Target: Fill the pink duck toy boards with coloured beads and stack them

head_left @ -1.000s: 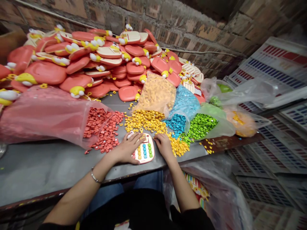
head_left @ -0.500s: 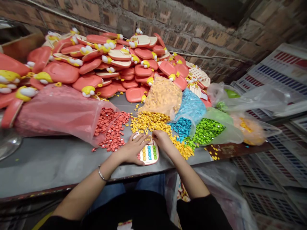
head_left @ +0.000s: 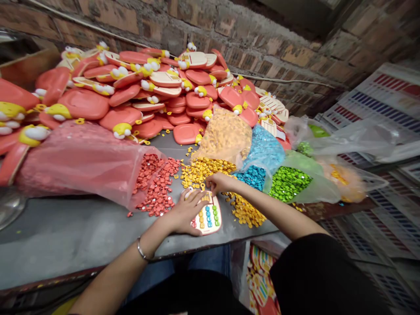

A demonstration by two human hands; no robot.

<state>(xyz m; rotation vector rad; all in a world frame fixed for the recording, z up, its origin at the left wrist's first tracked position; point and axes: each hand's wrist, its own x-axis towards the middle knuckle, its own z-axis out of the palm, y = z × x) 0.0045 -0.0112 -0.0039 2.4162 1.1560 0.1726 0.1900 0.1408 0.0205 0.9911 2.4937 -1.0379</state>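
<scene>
A person's left hand (head_left: 185,213) lay spread wide across a coral toy calculator (head_left: 210,228) near the front edge of a grey table (head_left: 65,232), with yellow, blue and green keys (head_left: 208,216) set in its face. The right hand (head_left: 220,183) reached over the calculator's top edge, fingers drawn narrow, beside loose yellow keys (head_left: 200,173); whether it held one could not be told. Red keys (head_left: 157,190) spilled from a pink-tinted plastic bag (head_left: 85,164) to the left, and a heap of coral calculator casings (head_left: 131,94) rose behind.
</scene>
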